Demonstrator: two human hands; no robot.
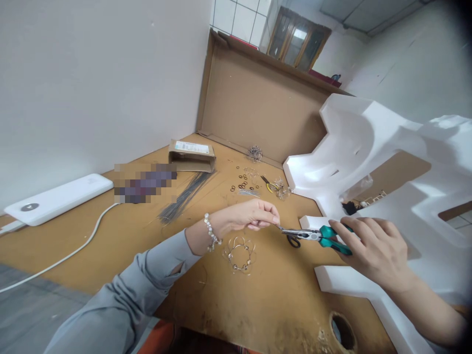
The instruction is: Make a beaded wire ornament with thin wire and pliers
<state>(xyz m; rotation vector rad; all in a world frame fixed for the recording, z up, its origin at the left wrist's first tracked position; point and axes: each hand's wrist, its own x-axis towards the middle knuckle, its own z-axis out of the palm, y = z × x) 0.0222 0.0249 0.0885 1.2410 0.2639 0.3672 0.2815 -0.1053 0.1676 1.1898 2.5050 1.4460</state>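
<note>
My right hand [372, 248] is closed round the teal handles of a pair of pliers [313, 235], whose tip points left toward my left hand. My left hand [250, 216], wearing a beaded bracelet, pinches something very small at the pliers' tip; I cannot make out what. Just below the hands a wire ring with beads [239, 253] lies on the brown table [110, 246]. A black ring-shaped handle [294, 241] lies under the pliers.
Large white foam packing pieces [387, 157] fill the right side. Farther back lie small dark rings [241, 183], yellow-handled cutters [268, 184], wire bits, a bundle of thin wires [184, 196], a small cardboard box [191, 155], a white power bank [59, 196] with cable. A hole [342, 332] opens near the table's front edge.
</note>
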